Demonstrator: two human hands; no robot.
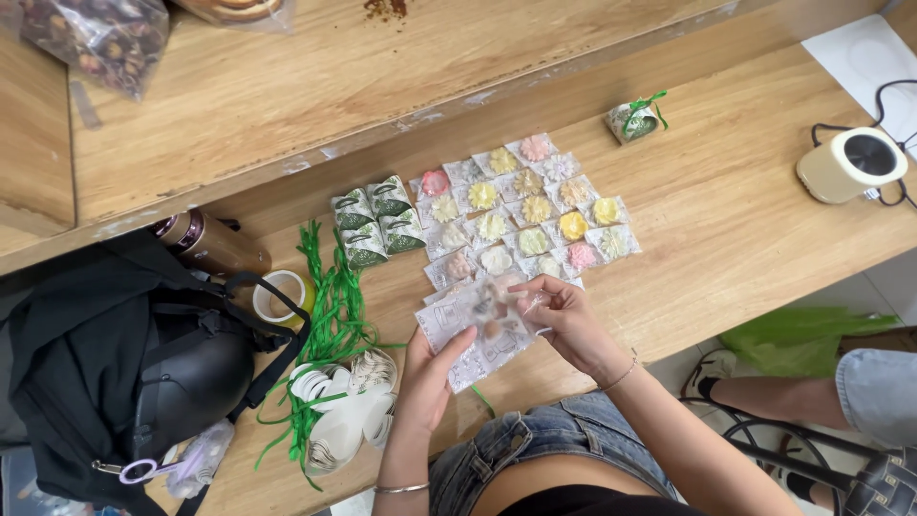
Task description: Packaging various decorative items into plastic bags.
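My left hand (432, 368) and my right hand (564, 315) together hold a small stack of clear packets with flower-shaped pieces (482, 325) just above the wooden table's (726, 220) near edge. The packets look blurred. Beyond my hands, several more flower packets (521, 205) lie in rows on the table, in yellow, pink and cream. Left of those rows stand several small green-and-white folded boxes (377, 225).
Green ribbon strands (334, 315) and flat white box blanks (349, 411) lie at the left, beside a tape roll (279, 296), a brown bottle (210, 244) and a black bag (124, 373). A finished ribbon-tied box (637, 118) and a cream device with cord (850, 164) sit far right. Another person's legs (812, 392) are at the right.
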